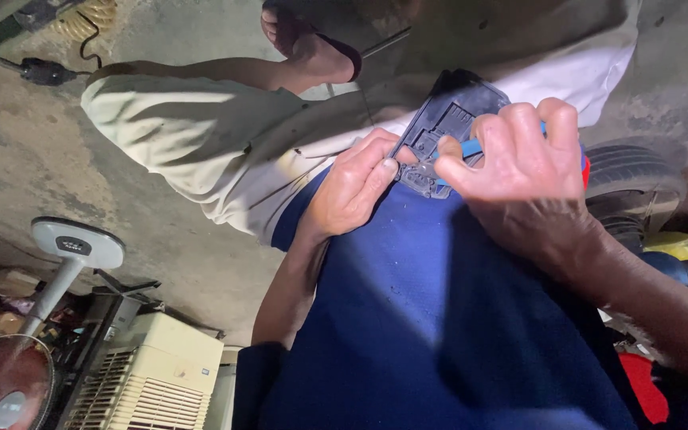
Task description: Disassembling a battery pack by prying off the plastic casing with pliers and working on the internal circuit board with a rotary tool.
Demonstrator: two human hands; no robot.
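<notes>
- Dark plastic part (pixel 449 119) sits over the lap, just above the blue shirt (pixel 439 318), held between both hands.
- Left hand (pixel 353 185) pinches the part's lower left edge, fingers curled tight on it.
- Right hand (pixel 519 171) is closed round a blue-handled tool (pixel 471 148), tip against the part.
- Well below-left of the part: a fan (pixel 9 390) and a cream cooler (pixel 157 378).
- Tyre (pixel 635 171) just right of the part.
</notes>
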